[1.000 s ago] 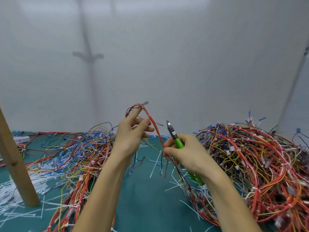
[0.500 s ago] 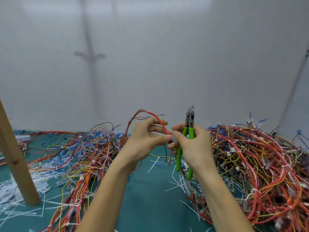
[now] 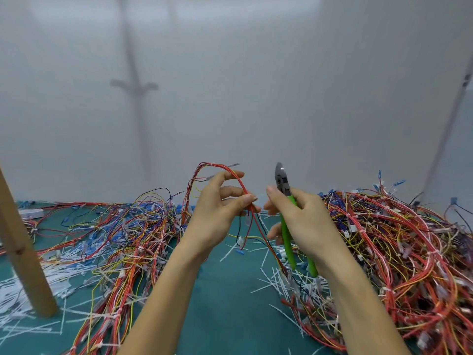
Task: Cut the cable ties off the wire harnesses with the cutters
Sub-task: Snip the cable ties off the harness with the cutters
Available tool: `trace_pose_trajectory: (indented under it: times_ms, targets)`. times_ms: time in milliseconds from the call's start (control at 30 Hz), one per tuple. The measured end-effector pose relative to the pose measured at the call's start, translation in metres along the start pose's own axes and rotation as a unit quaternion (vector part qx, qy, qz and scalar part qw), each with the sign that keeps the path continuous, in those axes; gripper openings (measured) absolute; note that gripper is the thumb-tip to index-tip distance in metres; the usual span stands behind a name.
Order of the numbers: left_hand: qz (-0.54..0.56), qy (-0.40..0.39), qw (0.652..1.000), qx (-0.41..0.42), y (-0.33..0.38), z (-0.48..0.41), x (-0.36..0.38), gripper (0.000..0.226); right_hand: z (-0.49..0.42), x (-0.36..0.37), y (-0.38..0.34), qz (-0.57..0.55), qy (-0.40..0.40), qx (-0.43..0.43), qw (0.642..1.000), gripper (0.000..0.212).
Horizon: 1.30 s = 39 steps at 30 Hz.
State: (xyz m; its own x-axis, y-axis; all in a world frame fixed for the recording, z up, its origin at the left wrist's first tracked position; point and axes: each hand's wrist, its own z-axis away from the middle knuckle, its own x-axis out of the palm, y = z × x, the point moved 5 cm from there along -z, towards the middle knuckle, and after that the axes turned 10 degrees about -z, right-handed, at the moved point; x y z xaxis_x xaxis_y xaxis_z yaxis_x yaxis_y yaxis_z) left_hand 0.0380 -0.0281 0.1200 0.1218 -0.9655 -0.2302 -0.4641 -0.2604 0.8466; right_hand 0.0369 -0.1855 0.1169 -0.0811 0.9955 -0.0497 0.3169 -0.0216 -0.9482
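Observation:
My left hand (image 3: 217, 213) holds up a thin red wire harness (image 3: 245, 193), pinching it between thumb and fingers; its looped top arches above my fingers and its lower end trails down to the right pile. My right hand (image 3: 302, 221) grips the green-handled cutters (image 3: 286, 226), jaws pointing straight up just right of the harness, apart from it. A small white cable tie (image 3: 213, 164) sits at the top of the loop.
A big tangle of red, orange and yellow harnesses (image 3: 399, 252) fills the right of the green table (image 3: 225, 303). Another spread of harnesses (image 3: 122, 239) lies on the left. Cut white ties (image 3: 279, 280) litter the mat. A wooden post (image 3: 23, 252) stands at the left.
The cutters swung from tilted left to upright, then stayed there. My left hand lowered the harness slightly and drew close to my right hand.

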Motion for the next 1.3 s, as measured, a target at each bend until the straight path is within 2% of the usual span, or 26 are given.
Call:
trace_pose_trajectory:
  times_ms: [100,200,633,1100,1300]
  targets:
    - [0.018,0.018,1.000,-0.003,0.001,0.000,-0.002,0.037,0.004,0.001,0.006,0.059,-0.094,0.070,0.991,0.056]
    - [0.014,0.027,1.000,-0.005,0.001,0.000,-0.002,0.038,0.007,0.003,0.012,0.128,-0.132,0.095,0.978,0.060]
    - [0.003,0.024,1.000,-0.005,-0.002,-0.001,-0.003,0.039,0.007,0.000,0.010,0.232,-0.122,0.074,0.962,0.061]
    - [0.012,-0.003,1.000,-0.015,-0.004,-0.001,-0.003,0.040,0.006,0.002,0.001,0.273,-0.108,0.002,0.956,0.062]
    - [0.007,-0.012,0.999,-0.039,-0.010,-0.003,-0.001,0.041,0.006,0.006,0.004,0.247,-0.106,0.019,0.963,0.063]
